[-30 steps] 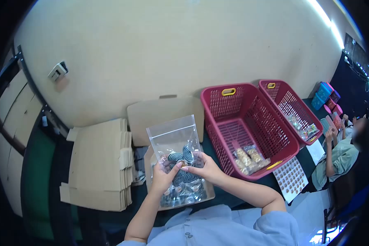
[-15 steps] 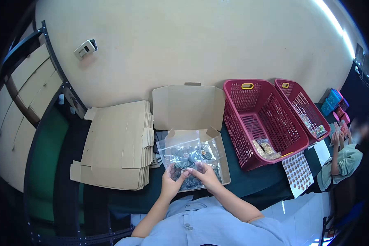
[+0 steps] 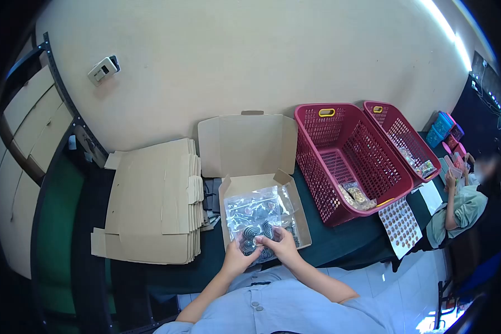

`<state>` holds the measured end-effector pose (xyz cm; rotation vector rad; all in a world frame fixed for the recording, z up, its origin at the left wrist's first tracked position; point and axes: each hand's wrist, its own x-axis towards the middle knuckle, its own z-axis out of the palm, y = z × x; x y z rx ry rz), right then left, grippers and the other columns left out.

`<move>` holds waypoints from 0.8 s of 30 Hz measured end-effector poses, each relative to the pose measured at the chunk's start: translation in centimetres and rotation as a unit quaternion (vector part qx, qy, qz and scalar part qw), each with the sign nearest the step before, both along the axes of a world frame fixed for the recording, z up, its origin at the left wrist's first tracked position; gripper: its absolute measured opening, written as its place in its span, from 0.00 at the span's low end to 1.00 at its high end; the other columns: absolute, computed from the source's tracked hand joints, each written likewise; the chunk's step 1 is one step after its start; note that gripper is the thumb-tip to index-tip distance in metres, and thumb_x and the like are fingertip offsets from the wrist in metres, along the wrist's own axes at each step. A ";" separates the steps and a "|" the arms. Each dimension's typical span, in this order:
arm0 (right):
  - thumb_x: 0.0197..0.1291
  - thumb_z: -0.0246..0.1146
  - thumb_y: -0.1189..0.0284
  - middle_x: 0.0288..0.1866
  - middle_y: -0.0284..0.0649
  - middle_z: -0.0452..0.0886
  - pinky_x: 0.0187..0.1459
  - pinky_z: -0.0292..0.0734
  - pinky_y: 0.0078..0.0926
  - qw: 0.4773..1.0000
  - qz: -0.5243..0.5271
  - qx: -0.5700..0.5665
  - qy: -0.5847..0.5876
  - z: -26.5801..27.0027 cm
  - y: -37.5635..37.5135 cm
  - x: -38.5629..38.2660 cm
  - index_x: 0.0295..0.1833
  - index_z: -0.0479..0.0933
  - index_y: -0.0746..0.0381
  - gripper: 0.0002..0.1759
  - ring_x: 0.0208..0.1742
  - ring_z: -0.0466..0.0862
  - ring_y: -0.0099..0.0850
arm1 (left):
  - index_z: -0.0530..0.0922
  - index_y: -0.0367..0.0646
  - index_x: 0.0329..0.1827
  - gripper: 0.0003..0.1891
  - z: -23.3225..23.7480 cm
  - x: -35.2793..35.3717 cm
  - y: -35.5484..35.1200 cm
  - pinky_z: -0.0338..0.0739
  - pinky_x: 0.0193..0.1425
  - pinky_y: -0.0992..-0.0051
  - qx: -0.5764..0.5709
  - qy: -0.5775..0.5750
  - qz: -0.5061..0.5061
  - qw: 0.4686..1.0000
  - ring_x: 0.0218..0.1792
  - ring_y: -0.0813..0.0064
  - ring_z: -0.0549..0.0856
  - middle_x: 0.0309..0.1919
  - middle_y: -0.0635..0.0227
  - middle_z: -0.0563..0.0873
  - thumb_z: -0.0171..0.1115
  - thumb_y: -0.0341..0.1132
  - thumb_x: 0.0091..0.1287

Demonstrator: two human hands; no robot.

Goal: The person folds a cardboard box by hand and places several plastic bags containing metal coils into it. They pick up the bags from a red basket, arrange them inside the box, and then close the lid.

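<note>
A clear plastic bag (image 3: 253, 209) of dark, spiral-ringed round pieces lies over the open cardboard box (image 3: 307, 231) in front of me. My left hand (image 3: 241, 256) grips the bag's lower left part, fingers partly hidden beneath it. On the lower right, my right hand (image 3: 282, 246) holds the same bag, thumb pressed on its front. Both thumbs come close together near a small pale round spot, too small to make out. More clear packaging shows inside the box, on its right side.
Flattened cardboard boxes (image 3: 150, 206) are stacked at left. To the right stand a large red basket (image 3: 312, 183) with some bags inside and a second red basket (image 3: 373, 119). A sheet of round stickers (image 3: 401, 228) lies nearby. Another person (image 3: 459, 209) sits at far right.
The bag has swung from raised and tilted to flatter over the box, its top edge now smoother. Both hands stay on it, lowered slightly. The whole view has shifted a little.
</note>
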<state>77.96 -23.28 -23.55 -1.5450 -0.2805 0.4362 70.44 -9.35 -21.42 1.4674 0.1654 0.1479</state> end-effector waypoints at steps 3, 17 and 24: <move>0.54 0.67 0.67 0.42 0.43 0.78 0.46 0.72 0.23 0.992 -0.025 0.071 0.100 2.2 0.6 -0.4 0.49 0.71 0.73 0.24 0.43 0.77 0.26 | 0.70 0.33 0.52 0.22 -1.1 0.3 0.2 0.72 0.51 0.79 0.013 -0.013 0.000 1.000 0.46 0.79 0.78 0.44 0.64 0.80 0.67 0.28 0.55; 0.57 0.65 0.71 0.40 0.36 0.77 0.45 0.71 0.16 0.995 -0.053 0.075 0.024 -1.1 1.6 -0.2 0.48 0.70 0.70 0.18 0.43 0.76 0.20 | 0.72 0.33 0.51 0.18 -0.6 0.4 1.3 0.72 0.49 0.78 -0.008 -0.008 0.040 0.999 0.43 0.79 0.79 0.41 0.65 0.81 0.63 0.34 0.62; 0.59 0.62 0.71 0.43 0.40 0.77 0.47 0.71 0.18 0.979 -0.050 0.115 0.160 2.7 1.4 -0.3 0.50 0.69 0.71 0.18 0.45 0.77 0.23 | 0.70 0.34 0.53 0.23 -1.2 0.5 1.2 0.73 0.51 0.76 0.049 -0.028 0.000 0.998 0.45 0.77 0.78 0.44 0.64 0.80 0.68 0.32 0.56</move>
